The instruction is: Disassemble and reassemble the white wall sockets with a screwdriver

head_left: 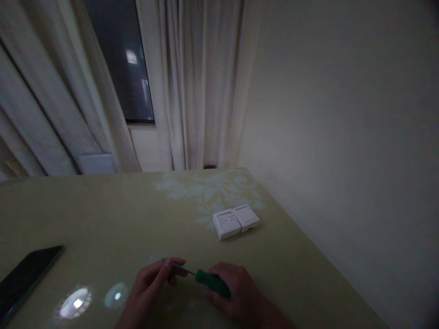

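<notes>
A screwdriver with a green handle (213, 283) and a thin metal shaft lies between my two hands, above the near part of the table. My right hand (236, 290) is wrapped round the handle. With thumb and fingers, my left hand (154, 283) pinches the shaft close to its tip. Whether a small part also sits at the tip is too small to tell. Farther off, past my right hand, a white wall socket (227, 223) and a white switch-like plate (246, 216) lie side by side on the table.
A dark flat tablet-like device (27, 278) lies at the left edge of the green-yellow table (103, 214), which has a pale floral pattern. The wall (343, 137) borders the table on the right. Curtains (192, 91) and a dark window (123, 59) stand behind it.
</notes>
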Demonstrator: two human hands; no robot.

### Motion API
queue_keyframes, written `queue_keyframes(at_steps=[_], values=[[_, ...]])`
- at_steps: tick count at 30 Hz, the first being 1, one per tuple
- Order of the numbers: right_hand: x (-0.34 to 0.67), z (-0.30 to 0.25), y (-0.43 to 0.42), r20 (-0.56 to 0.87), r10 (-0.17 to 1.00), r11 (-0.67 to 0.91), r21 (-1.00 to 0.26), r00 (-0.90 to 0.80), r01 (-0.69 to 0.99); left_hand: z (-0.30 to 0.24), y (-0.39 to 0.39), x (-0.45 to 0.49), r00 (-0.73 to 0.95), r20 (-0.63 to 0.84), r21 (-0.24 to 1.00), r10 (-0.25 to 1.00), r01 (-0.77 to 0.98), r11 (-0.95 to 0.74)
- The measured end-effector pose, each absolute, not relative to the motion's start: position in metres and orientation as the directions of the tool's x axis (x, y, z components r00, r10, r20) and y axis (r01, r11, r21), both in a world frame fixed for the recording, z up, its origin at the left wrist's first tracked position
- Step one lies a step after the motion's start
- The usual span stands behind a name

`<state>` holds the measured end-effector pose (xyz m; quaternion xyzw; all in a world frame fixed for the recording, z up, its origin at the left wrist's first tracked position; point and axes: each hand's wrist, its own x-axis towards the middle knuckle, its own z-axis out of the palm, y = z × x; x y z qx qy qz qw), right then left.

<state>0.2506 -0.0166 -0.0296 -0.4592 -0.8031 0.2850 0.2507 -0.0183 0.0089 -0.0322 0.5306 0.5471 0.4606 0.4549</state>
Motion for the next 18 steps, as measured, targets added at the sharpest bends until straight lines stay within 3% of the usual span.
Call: queue_keyframes(at_steps=[11,15,18], values=[[0.252,-0.038,-0.002,0.232,0.883,0.468,-0.513,-0.408,0.719,-0.025,0.011,-0.027,0.149,0.089,0.941,0.985,0.312,-0.132],[0.249,-0.039,0.002,0.282,0.9,0.436,-0.536,-0.334,0.723,-0.019,0.01,-0.031,0.117,0.203,0.903,0.972,0.362,-0.232],[0.249,-0.037,0.004,0.337,0.923,0.362,-0.607,-0.184,0.707,-0.017,0.008,-0.034,0.036,0.265,0.903,0.964,0.342,-0.261]])
